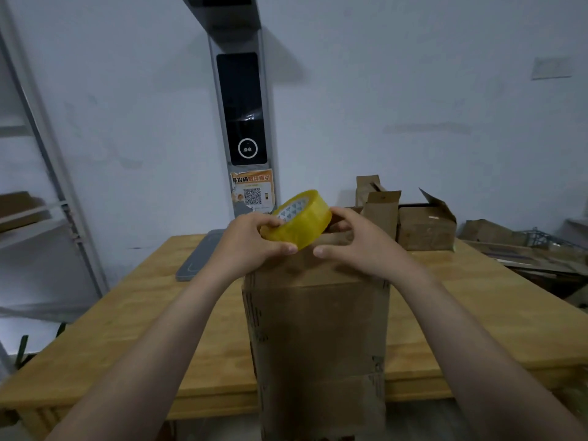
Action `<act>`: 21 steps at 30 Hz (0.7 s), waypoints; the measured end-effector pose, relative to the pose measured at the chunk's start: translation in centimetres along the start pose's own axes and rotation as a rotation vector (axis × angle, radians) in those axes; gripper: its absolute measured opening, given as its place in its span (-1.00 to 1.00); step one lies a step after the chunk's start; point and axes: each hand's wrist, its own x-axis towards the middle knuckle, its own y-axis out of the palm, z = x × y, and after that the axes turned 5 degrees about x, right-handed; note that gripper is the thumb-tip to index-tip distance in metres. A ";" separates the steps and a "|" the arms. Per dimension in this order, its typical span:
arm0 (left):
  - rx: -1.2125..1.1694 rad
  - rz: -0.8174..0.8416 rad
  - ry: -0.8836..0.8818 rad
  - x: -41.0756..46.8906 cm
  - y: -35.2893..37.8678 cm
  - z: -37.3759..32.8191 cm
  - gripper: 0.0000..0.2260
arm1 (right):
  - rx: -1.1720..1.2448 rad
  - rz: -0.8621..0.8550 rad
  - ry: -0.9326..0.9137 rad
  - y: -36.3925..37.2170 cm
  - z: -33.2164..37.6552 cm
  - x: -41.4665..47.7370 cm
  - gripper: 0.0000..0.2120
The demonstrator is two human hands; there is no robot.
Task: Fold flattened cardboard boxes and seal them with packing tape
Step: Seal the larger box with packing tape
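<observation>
A tall brown cardboard box [321,338] stands upright at the near edge of the wooden table [127,313], its top closed. Just above that top sits a roll of yellow packing tape [300,219], tilted with its printed core facing up and left. My left hand [251,240] grips the roll's left side, thumb under its lower rim. My right hand [356,240] holds the roll's right side with its fingertips, thumb stretched out toward the left thumb. Whether a strip of tape is pulled out I cannot tell.
A grey scanner stand [241,106] with a dark screen and an orange QR sticker rises at the table's back, on a flat grey base [199,261]. Several open cardboard boxes [426,226] crowd the back right. Metal shelving [41,186] stands at left.
</observation>
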 end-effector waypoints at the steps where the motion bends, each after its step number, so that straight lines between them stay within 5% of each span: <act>1: -0.058 -0.024 -0.006 0.3 0.0 -0.3 -0.48 | 0.054 -0.042 -0.002 0.0 0.3 0.3 -0.13; 5: -0.252 -0.055 -0.005 1.3 0.2 -1.5 -0.55 | 0.250 -0.156 0.006 -0.4 1.7 2.1 -0.07; 9: -0.316 -0.056 0.002 2.0 0.4 -2.4 -0.62 | 0.450 -0.159 0.027 -1.0 3.0 3.2 -0.37; 13: -0.470 0.004 0.008 2.4 0.2 -3.1 -0.74 | 0.690 -0.189 0.072 -1.4 4.2 4.1 -0.37; 21: -0.682 0.075 -0.120 3.0 -1.6 -3.9 -0.61 | 0.497 -0.229 -0.151 -0.9 4.6 4.9 -0.40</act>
